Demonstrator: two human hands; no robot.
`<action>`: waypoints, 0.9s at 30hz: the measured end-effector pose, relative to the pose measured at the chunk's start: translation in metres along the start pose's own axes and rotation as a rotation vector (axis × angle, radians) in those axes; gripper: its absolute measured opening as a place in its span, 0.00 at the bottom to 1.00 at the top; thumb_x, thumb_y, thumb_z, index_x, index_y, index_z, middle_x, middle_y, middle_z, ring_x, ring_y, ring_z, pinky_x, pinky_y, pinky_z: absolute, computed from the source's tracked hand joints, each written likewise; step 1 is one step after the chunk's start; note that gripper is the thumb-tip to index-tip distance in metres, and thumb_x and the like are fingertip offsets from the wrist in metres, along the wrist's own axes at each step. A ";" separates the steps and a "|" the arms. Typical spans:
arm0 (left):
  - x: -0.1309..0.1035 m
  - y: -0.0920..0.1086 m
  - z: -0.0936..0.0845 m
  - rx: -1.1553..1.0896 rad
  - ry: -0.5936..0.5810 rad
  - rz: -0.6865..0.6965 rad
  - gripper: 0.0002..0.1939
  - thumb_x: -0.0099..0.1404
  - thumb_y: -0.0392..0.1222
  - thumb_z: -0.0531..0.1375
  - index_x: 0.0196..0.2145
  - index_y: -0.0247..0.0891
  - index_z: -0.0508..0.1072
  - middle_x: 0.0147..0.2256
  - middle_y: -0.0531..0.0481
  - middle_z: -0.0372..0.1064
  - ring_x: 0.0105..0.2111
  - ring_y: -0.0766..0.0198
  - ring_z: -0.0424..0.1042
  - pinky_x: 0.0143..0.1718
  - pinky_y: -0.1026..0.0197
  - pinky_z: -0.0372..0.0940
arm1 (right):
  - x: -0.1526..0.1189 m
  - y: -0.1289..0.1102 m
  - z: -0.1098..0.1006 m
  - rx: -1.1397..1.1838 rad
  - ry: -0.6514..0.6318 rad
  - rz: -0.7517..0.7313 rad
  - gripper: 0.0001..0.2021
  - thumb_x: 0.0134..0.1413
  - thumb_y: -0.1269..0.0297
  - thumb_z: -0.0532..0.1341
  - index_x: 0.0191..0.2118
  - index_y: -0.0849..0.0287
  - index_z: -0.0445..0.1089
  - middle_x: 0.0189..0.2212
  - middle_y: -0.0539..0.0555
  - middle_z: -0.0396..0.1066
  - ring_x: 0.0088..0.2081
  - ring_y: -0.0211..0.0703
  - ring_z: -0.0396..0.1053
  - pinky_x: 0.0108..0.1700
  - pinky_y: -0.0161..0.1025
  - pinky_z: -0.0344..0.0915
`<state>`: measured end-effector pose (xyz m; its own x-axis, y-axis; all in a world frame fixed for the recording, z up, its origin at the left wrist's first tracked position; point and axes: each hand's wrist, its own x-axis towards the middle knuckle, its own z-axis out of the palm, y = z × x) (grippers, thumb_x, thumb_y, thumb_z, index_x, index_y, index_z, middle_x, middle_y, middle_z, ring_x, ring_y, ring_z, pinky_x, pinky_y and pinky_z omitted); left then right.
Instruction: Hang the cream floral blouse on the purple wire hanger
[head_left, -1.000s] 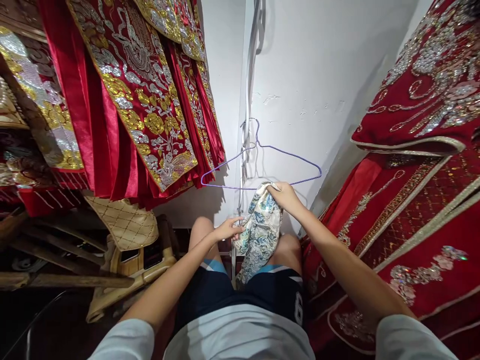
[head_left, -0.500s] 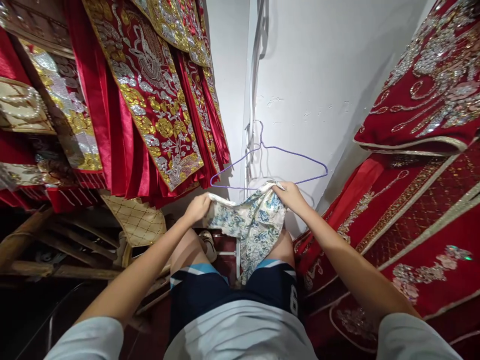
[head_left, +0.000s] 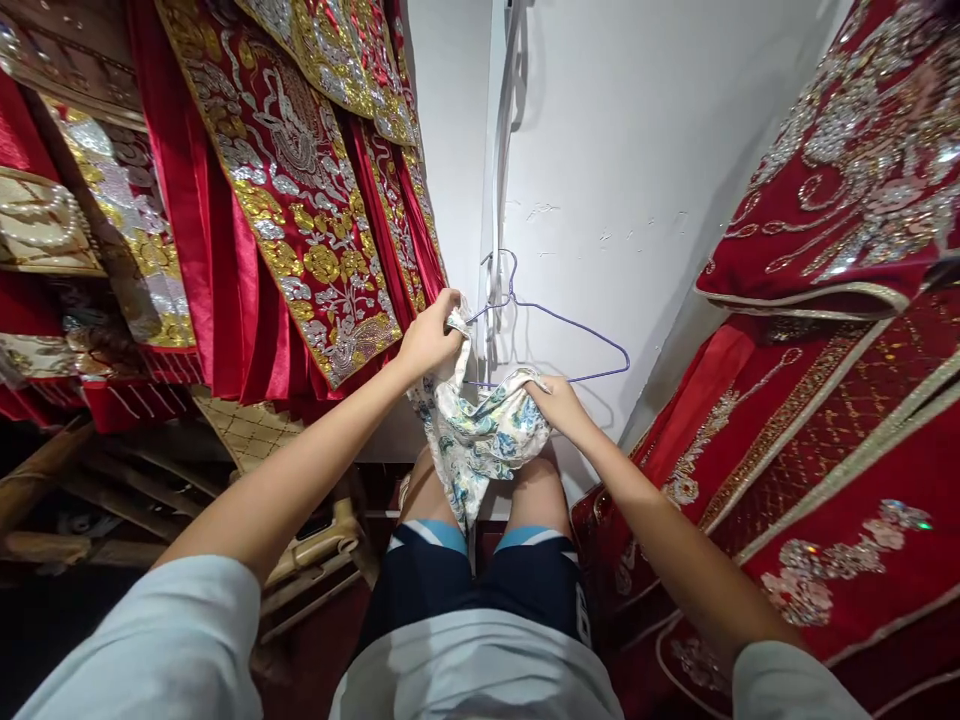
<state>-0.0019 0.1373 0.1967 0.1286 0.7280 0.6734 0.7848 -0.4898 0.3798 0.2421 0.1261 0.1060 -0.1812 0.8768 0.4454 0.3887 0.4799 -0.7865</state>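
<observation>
Floral cloth (head_left: 491, 440) sags between left fingers (head_left: 448, 300) and right fingers (head_left: 547, 390), both pinching its upper edge.

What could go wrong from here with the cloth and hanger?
The flowered cloth sags between the left hand and right hand; it might slip if either grip loosens.

The left hand and cloth hide one end of the hanger, so the cloth could snag there, or a knock might shift the hanger.
</observation>
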 end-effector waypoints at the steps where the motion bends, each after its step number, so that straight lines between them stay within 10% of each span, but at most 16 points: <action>1: 0.003 0.000 0.002 0.040 -0.022 0.010 0.29 0.60 0.39 0.56 0.60 0.40 0.61 0.42 0.45 0.73 0.35 0.54 0.71 0.41 0.55 0.63 | -0.001 0.001 -0.002 0.002 -0.002 -0.020 0.14 0.55 0.55 0.55 0.24 0.56 0.64 0.22 0.49 0.65 0.26 0.42 0.63 0.30 0.36 0.59; 4: 0.006 -0.013 0.000 0.123 -0.108 0.016 0.34 0.59 0.42 0.58 0.62 0.34 0.56 0.28 0.51 0.68 0.25 0.59 0.65 0.32 0.59 0.59 | -0.004 0.008 -0.023 -0.016 0.067 -0.093 0.18 0.52 0.59 0.60 0.48 0.59 0.73 0.33 0.53 0.75 0.35 0.46 0.71 0.39 0.39 0.65; 9: -0.002 -0.035 -0.008 0.174 -0.196 0.023 0.10 0.65 0.46 0.52 0.39 0.37 0.67 0.22 0.53 0.59 0.23 0.61 0.59 0.27 0.61 0.50 | 0.007 0.027 -0.074 -0.139 0.343 -0.064 0.53 0.46 0.61 0.68 0.74 0.66 0.39 0.29 0.52 0.76 0.32 0.49 0.73 0.41 0.43 0.69; 14: -0.008 -0.024 -0.014 0.132 -0.237 0.075 0.15 0.70 0.48 0.47 0.30 0.40 0.64 0.24 0.50 0.63 0.24 0.60 0.61 0.28 0.60 0.50 | 0.046 0.038 -0.107 -0.131 0.126 0.078 0.54 0.37 0.62 0.74 0.70 0.69 0.53 0.37 0.58 0.80 0.42 0.52 0.75 0.51 0.47 0.69; 17: -0.004 -0.024 -0.025 0.194 -0.172 -0.018 0.16 0.70 0.48 0.46 0.30 0.40 0.66 0.25 0.47 0.65 0.25 0.57 0.63 0.28 0.59 0.49 | 0.055 0.037 -0.124 -0.072 -0.040 0.106 0.35 0.36 0.60 0.74 0.55 0.65 0.75 0.39 0.59 0.81 0.43 0.54 0.76 0.52 0.49 0.70; 21: 0.004 -0.037 -0.041 0.151 0.029 -0.194 0.11 0.63 0.48 0.56 0.39 0.40 0.67 0.31 0.47 0.69 0.29 0.56 0.65 0.30 0.60 0.52 | 0.046 0.028 -0.143 0.138 -0.186 0.194 0.15 0.42 0.57 0.73 0.37 0.59 0.80 0.35 0.57 0.81 0.41 0.53 0.77 0.49 0.49 0.72; 27: 0.016 -0.032 -0.030 -0.133 -0.037 -0.272 0.07 0.58 0.41 0.56 0.23 0.39 0.64 0.25 0.50 0.64 0.27 0.61 0.62 0.31 0.60 0.54 | 0.041 0.002 -0.112 0.488 -0.074 0.156 0.13 0.59 0.54 0.66 0.42 0.58 0.76 0.41 0.56 0.78 0.45 0.53 0.76 0.48 0.50 0.73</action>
<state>-0.0428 0.1499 0.2142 -0.0514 0.8570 0.5128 0.7076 -0.3311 0.6243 0.3366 0.1594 0.1701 -0.2253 0.9304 0.2892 -0.0475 0.2860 -0.9571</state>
